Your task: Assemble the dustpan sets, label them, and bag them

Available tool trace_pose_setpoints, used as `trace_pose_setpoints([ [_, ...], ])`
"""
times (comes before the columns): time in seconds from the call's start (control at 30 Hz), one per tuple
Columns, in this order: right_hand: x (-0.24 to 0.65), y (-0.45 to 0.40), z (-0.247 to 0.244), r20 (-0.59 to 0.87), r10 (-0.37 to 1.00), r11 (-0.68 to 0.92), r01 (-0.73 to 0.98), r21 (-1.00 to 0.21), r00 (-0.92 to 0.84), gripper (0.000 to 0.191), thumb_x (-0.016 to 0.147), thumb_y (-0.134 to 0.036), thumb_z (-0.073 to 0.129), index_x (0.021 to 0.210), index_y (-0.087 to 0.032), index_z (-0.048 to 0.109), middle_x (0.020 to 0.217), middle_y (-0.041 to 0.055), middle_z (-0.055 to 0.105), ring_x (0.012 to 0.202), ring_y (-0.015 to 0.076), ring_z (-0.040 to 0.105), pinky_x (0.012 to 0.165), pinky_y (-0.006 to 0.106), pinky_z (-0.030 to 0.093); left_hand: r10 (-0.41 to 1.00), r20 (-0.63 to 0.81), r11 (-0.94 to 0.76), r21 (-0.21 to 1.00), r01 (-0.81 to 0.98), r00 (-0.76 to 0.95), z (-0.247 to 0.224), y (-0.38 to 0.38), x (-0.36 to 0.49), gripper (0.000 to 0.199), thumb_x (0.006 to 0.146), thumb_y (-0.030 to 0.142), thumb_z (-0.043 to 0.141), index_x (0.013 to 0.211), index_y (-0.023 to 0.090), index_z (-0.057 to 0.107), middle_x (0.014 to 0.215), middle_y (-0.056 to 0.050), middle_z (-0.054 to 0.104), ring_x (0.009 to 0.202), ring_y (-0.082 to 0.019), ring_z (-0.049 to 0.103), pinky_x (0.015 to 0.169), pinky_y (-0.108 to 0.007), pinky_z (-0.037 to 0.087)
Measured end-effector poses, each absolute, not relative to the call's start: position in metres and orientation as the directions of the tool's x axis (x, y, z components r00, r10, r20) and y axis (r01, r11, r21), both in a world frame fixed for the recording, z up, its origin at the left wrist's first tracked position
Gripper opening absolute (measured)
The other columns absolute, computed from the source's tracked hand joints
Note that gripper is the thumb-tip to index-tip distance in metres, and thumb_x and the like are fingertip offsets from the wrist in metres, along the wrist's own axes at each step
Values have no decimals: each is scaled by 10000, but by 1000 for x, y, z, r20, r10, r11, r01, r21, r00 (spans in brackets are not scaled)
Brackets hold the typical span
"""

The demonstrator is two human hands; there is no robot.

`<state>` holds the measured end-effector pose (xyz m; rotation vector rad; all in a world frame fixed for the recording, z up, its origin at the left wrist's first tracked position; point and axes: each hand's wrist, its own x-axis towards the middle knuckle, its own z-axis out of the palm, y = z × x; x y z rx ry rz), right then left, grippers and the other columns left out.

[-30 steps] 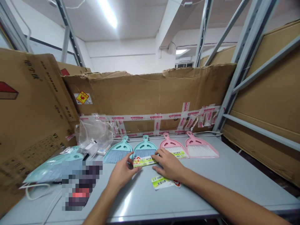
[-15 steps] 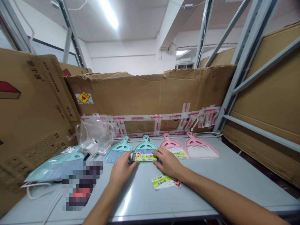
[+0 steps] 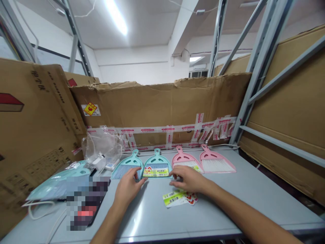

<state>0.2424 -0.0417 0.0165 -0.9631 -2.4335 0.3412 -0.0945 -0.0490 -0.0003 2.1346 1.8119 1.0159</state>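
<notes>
"Label card (image 3: 155,172): where?"
"Across the teal dustpan (image 3: 157,157), between left hand (image 3: 127,185) and right hand (image 3: 190,179)."
"Holding anything?"
"Neither; both are released, fingers loosely curved, just beside the dustpan."

Across the centre of the frame, on the table (image 3: 152,213), we locate from left to right the first dustpan set (image 3: 128,166), second dustpan set (image 3: 157,161), third dustpan set (image 3: 183,158) and fourth dustpan set (image 3: 215,162). We find a label (image 3: 155,172) on the second and another label (image 3: 196,167) on the third, partly behind the right hand (image 3: 189,178). The left hand (image 3: 127,184) is before the first. Right of bottom centre, we note loose labelling (image 3: 178,198). Behind the row, we see the cardboard panel (image 3: 157,105).
</notes>
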Motion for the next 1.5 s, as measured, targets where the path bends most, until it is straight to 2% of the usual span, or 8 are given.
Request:
trace_pose_setpoints([
  [0.2, 250, -48, 20, 156, 614, 728, 479, -491, -774, 537, 702, -497, 1029, 1127, -247, 816, 1009, 15, 749, 863, 196, 647, 736, 271, 454, 885, 459, -340, 526, 779, 76, 9, -58, -89, 459, 1009, 596, 616, 1184, 213, 801, 803, -34, 687, 732, -238, 634, 749, -350, 480],
  [0.53, 247, -32, 4, -58, 660, 502, 498, -707, -749, 513, 695, -421, 1018, 1141, -232, 850, 851, -39, 736, 691, 130, 613, 616, 223, 413, 767, 500, -624, 436, 648, 403, 71, -55, 6, 412, 1108, 500, 490, 1065, 242, 807, 880, -85, 744, 784, -229, 659, 777, -348, 497],
  [0.7, 250, -28, 2, 7, 708, 449, 443, -776, -706, 473, 689, -473, 1013, 1037, -201, 843, 802, -35, 680, 690, 133, 582, 613, 236, 417, 708, 564, -685, 399, 610, 425, 54, -24, 23, 372, 1111, 451, 498, 1102, 237, 801, 895, -77, 741, 790, -216, 658, 806, -337, 492],
  [0.9, 252, -25, 11, 136, 810, 277, 168, -946, -570, 500, 673, -523, 1004, 884, -190, 697, 745, -60, 609, 682, 131, 544, 641, 249, 423, 794, 475, -607, 599, 522, 379, 23, -20, 13, 466, 1110, 536, 464, 1052, 219, 801, 1015, -110, 765, 978, -258, 675, 924, -371, 514],
  [1.07, 250, -18, 14, 203, 953, 195, -59, -979, -225, 558, 737, -665, 934, 892, -187, 690, 752, -14, 673, 651, 148, 570, 627, 278, 457, 854, 244, -356, 918, 173, 460, 21, -25, 16, 695, 1059, 748, 435, 1133, 164, 806, 1107, -130, 805, 1013, -274, 723, 914, -387, 574],
  [1.23, 249, -11, 6, 124, 990, 119, -80, -990, -67, 598, 735, -720, 915, 765, -194, 632, 548, -50, 565, 470, 99, 424, 452, 240, 309, 872, 180, -236, 969, 69, 456, 15, -21, 25, 588, 799, 658, 895, 1080, 151, 791, 1040, -123, 824, 921, -259, 747, 823, -343, 582],
  [1.4, 250, -8, 6, 127, 990, 109, -225, -968, -64, 596, 734, -681, 932, 945, -208, 636, 715, -27, 680, 526, 120, 576, 391, 195, 312, 956, 193, -203, 979, 20, 222, 20, -14, 14, 593, 743, 680, 886, 1003, 167, 746, 820, -47, 749, 735, -192, 672, 664, -279, 511],
  [1.5, 248, -14, 8, 177, 982, 165, -171, -971, -60, 583, 793, -671, 886, 1058, -209, 650, 797, -3, 701, 641, 158, 660, 424, 196, 384, 964, 212, -224, 973, 58, 159, 30, -24, -9, 510, 802, 670, 822, 861, 177, 707, 718, -3, 664, 619, -140, 560, 618, -260, 449],
])
